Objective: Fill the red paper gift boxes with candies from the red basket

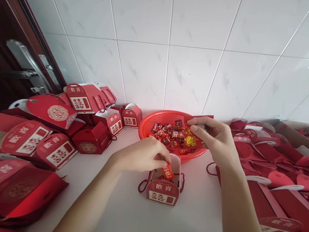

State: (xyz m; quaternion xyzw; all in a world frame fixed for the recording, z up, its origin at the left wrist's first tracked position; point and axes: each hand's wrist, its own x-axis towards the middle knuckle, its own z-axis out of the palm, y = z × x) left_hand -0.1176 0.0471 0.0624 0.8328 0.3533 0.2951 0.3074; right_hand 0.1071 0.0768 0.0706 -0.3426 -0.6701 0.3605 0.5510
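Observation:
An open red box [160, 197] with white characters on its front stands upright on the white table. Over its opening, my left hand [147, 154] pinches a small red-wrapped candy [168, 171], partly inside the box. My right hand [212, 134] grips a flat red packet [193, 139] with yellow characters, above the right side of a red plastic basket [146, 124]. Wrapped candies [175, 134] lie in that basket, directly behind the box. The box's dark red cord loops show at both of its sides.
Many red boxes [79, 103] are piled at the left, some closed. At the right, more red boxes [270, 199] lie in rows near a cardboard carton [294, 133]. A tiled wall [189, 74] rises behind, and a door handle [27, 70] is at the far left.

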